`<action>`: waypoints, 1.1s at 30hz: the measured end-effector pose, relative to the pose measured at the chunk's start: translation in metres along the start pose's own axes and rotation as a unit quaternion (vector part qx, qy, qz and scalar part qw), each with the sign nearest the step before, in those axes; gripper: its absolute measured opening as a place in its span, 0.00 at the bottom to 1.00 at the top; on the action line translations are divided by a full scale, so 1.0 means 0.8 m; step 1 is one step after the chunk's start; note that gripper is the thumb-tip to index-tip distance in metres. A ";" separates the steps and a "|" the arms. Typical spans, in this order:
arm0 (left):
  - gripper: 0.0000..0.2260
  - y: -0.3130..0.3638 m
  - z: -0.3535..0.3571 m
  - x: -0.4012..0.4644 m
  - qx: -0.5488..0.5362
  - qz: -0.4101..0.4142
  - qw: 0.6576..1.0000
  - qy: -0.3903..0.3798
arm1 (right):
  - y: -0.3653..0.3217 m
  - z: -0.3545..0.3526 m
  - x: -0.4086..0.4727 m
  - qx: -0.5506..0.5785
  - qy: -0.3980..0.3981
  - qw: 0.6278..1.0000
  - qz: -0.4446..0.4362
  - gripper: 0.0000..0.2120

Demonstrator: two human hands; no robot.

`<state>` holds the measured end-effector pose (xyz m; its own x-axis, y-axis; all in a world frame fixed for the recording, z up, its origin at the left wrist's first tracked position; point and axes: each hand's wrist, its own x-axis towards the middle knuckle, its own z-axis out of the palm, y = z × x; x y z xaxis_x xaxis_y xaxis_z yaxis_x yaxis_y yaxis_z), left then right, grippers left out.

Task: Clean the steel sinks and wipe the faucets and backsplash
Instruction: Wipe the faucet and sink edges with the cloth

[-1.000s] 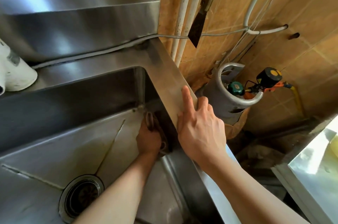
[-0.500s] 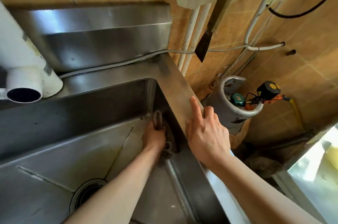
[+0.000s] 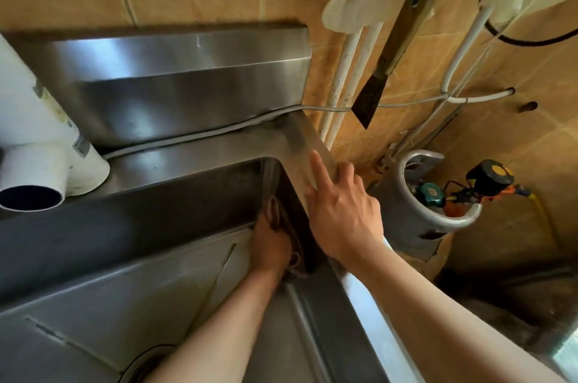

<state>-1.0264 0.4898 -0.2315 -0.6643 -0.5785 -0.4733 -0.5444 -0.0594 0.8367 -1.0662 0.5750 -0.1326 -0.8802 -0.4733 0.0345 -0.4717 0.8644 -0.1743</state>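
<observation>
Pressing cloth (image 3: 283,227) — left hand (image 3: 270,246) sink-deep

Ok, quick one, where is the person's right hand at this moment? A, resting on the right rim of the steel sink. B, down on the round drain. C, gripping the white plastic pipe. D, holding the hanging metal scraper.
A: the right hand lies on the right rim of the steel sink, index finger stretched along it, while the left hand presses a dark cloth in the basin corner.
</observation>
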 end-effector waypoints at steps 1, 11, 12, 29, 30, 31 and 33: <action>0.18 -0.015 0.003 0.008 0.020 -0.021 1.000 -0.002 | 0.000 0.001 -0.001 0.000 0.006 1.000 0.000 0.28; 0.16 -0.059 0.021 0.037 -0.016 -0.081 0.997 -0.004 | -0.001 0.006 0.002 -0.009 0.009 1.000 0.008 0.28; 0.15 -0.050 0.018 0.032 -0.038 -0.053 0.998 -0.009 | -0.001 0.006 0.002 -0.013 0.007 1.000 0.010 0.28; 0.16 0.056 -0.012 0.013 -0.096 0.084 0.983 0.129 | -0.009 -0.001 0.003 -0.008 -0.001 1.000 0.027 0.27; 0.17 0.054 -0.009 0.014 -0.085 0.078 0.984 0.137 | -0.008 0.000 0.003 -0.011 0.002 1.000 0.027 0.27; 0.17 0.051 -0.008 0.016 -0.072 0.070 0.984 0.145 | -0.008 0.001 0.002 -0.013 0.005 1.000 0.029 0.27; 0.17 0.045 -0.006 0.022 -0.046 0.051 0.986 0.151 | -0.007 0.002 0.001 -0.015 0.012 0.999 0.030 0.27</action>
<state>-1.0554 0.4733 -0.2084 -0.5228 -0.8005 -0.2929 -0.4250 -0.0531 0.9036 -1.0639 0.5696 -0.1334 -0.9074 -0.4175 0.0478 -0.4198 0.8955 -0.1476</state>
